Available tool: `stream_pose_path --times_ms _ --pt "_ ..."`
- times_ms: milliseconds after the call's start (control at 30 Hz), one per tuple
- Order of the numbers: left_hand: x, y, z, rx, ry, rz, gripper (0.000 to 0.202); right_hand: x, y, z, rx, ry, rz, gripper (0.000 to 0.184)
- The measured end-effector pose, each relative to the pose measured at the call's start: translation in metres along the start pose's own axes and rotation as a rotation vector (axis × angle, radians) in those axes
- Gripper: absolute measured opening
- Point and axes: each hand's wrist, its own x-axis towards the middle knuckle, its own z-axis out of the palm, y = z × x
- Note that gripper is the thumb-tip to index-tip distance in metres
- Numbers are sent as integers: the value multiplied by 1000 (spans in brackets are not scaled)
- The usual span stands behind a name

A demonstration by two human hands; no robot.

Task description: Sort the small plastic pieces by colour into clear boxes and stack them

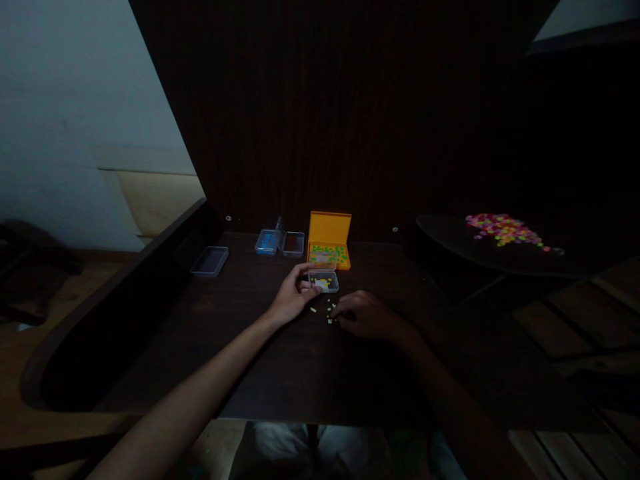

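My left hand (296, 292) is closed around the left side of a small clear plastic box (330, 288) with its lid up. Yellow pieces and something whitish lie inside that box. On the dark desk just in front of it are several small pale yellow pieces (329, 321). My right hand (364, 315) is over these pieces, its fingers bent together at their right edge; whether a piece is between the fingertips is too small to tell. Directly behind the clear box stands an open orange case (329, 228) with green pieces in it.
Behind to the left are a clear box with blue pieces (267, 243) and a clear box with dark contents (293, 245). Another clear container (210, 261) lies near the desk's left side panel (115, 293). Colourful small pieces (505, 230) are heaped on a dark surface at right.
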Motion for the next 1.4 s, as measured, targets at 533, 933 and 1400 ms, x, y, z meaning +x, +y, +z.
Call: stream_pose_path --times_ms 533,933,1400 --pt "2 -3 -2 -4 -10 9 54 6 -4 1 8 -95 -3 9" --pt "2 -6 -3 23 -13 13 56 8 -10 -1 -13 -76 13 6" --pt "3 -4 -2 1 -6 14 53 8 -3 -9 165 7 16 12"
